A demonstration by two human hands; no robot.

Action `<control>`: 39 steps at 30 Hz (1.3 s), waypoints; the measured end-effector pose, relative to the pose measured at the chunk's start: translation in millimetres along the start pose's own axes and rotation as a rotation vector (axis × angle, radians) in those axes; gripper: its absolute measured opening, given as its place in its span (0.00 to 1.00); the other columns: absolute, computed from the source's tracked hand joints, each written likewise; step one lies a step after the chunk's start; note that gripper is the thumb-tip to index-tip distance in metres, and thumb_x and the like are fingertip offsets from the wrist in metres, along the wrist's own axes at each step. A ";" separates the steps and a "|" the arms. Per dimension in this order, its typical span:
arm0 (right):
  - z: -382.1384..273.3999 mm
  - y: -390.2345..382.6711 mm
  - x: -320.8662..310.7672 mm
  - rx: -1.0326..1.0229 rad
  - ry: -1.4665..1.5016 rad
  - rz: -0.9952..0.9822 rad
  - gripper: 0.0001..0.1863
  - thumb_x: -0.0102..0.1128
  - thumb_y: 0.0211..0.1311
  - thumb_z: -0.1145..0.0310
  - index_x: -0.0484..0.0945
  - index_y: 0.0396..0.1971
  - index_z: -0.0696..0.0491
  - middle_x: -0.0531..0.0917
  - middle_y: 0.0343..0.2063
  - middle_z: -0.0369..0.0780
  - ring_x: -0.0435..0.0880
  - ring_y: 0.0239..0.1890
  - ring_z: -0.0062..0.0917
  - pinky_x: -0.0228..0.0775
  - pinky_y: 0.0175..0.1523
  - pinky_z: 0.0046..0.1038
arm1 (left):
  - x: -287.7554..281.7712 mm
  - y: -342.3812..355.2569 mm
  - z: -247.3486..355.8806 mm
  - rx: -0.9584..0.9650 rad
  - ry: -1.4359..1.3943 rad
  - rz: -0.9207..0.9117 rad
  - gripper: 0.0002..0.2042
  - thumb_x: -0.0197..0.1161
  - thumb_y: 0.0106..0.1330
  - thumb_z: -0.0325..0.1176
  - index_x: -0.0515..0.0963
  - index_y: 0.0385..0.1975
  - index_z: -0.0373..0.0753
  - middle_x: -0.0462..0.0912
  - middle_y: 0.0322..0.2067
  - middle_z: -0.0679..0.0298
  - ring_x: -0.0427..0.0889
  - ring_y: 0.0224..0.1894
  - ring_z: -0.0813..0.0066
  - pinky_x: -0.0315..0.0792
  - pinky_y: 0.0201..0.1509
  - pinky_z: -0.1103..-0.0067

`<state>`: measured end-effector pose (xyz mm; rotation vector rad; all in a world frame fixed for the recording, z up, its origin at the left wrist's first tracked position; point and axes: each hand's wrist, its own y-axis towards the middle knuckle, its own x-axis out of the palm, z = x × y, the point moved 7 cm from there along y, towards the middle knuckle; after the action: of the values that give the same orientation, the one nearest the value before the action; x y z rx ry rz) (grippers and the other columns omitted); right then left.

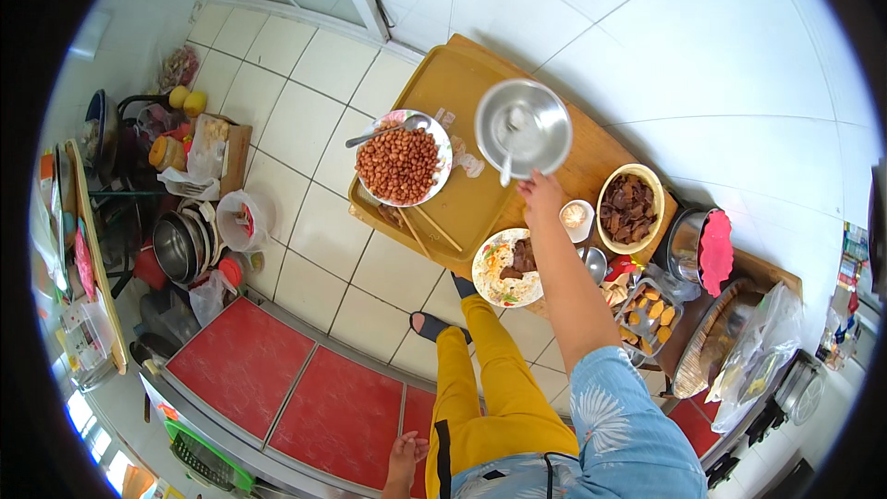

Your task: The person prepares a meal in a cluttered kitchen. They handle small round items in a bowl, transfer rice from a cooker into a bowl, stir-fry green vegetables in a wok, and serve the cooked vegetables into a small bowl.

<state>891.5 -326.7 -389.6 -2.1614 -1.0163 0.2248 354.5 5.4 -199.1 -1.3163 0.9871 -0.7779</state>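
My right hand (538, 192) reaches up the middle and grips the near rim of a steel bowl (545, 120), which has a white spoon (506, 166) in it. To its left, a plate of peanuts (397, 169) with a metal spoon sits on a mustard tray (423, 83), beside wooden chopsticks (439, 228). Below are a plate of noodles and dark meat (502, 279) and a small white dish (575, 219); to the right is a bowl of dark meat pieces (628, 208). My left hand (407, 451) hangs low over the red tiles, fingers loosely curled and empty.
A wooden board (591, 148) lies under the tray. At right are a container of brown pieces (645, 316), a pot (688, 245) and plastic bags (758, 342). Pans (176, 245) and containers crowd the left. A red-tiled ledge (342, 407) runs along the bottom; tiled floor (309, 148) lies between.
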 end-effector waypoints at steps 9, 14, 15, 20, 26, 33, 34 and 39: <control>-20.8 14.7 -113.6 0.014 -0.019 0.310 0.05 0.48 0.69 0.71 0.70 0.38 0.56 0.77 0.28 0.40 0.77 0.26 0.26 0.77 0.31 0.28 | 1.7 12.6 31.6 0.120 0.173 -0.038 0.14 0.49 0.72 0.35 0.71 0.51 0.35 0.79 0.40 0.63 0.79 0.39 0.76 0.76 0.45 0.79; -16.8 17.1 -97.0 0.048 0.068 0.305 0.06 0.49 0.68 0.72 0.69 0.38 0.58 0.78 0.32 0.42 0.80 0.29 0.28 0.79 0.34 0.31 | 28.4 28.3 127.4 0.328 0.229 -0.025 0.14 0.51 0.72 0.39 0.73 0.51 0.39 0.77 0.46 0.65 0.77 0.46 0.76 0.75 0.49 0.76; -13.1 17.0 -95.4 0.061 0.088 0.292 0.06 0.49 0.68 0.72 0.69 0.38 0.59 0.78 0.32 0.43 0.80 0.29 0.29 0.79 0.35 0.32 | 36.6 31.2 149.1 0.369 0.220 -0.015 0.15 0.51 0.71 0.38 0.73 0.51 0.38 0.78 0.45 0.65 0.77 0.45 0.77 0.75 0.48 0.77; -0.4 24.7 -98.4 0.140 0.204 0.184 0.09 0.49 0.67 0.72 0.67 0.42 0.62 0.77 0.33 0.47 0.82 0.33 0.37 0.82 0.40 0.37 | 91.2 67.5 256.8 0.568 0.283 -0.091 0.18 0.51 0.71 0.38 0.70 0.56 0.35 0.75 0.53 0.60 0.74 0.54 0.71 0.72 0.54 0.75; -9.3 11.7 -87.2 0.247 0.227 0.072 0.13 0.44 0.68 0.72 0.64 0.46 0.67 0.74 0.46 0.58 0.81 0.45 0.45 0.81 0.47 0.39 | 172.8 99.5 389.4 0.654 -0.101 -0.292 0.30 0.44 0.73 0.44 0.48 0.67 0.29 0.53 0.68 0.50 0.56 0.69 0.59 0.57 0.70 0.67; -19.7 -9.7 -73.3 0.356 0.234 -0.072 0.16 0.35 0.71 0.70 0.60 0.49 0.67 0.70 0.53 0.62 0.76 0.53 0.49 0.74 0.57 0.41 | 203.1 138.9 458.8 0.596 -0.370 -0.222 0.31 0.43 0.73 0.45 0.48 0.66 0.27 0.54 0.66 0.51 0.54 0.69 0.58 0.51 0.73 0.67; -21.7 -12.9 -71.8 0.363 0.251 -0.100 0.15 0.36 0.71 0.70 0.60 0.48 0.67 0.70 0.53 0.63 0.75 0.54 0.50 0.74 0.57 0.42 | 205.4 141.9 463.0 0.593 -0.370 -0.248 0.31 0.44 0.73 0.45 0.48 0.66 0.27 0.55 0.65 0.51 0.55 0.68 0.58 0.51 0.73 0.67; -21.2 -38.1 -78.1 0.433 0.168 -0.138 0.14 0.36 0.71 0.69 0.62 0.46 0.65 0.74 0.51 0.59 0.77 0.52 0.44 0.73 0.57 0.39 | 221.2 143.9 473.7 0.609 -0.312 -0.334 0.32 0.44 0.72 0.47 0.51 0.64 0.26 0.58 0.62 0.51 0.58 0.66 0.60 0.51 0.72 0.69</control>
<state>825.3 -378.6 -359.4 -1.6836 -0.9190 0.1750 865.0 18.0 -381.5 -1.0253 0.2424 -0.9919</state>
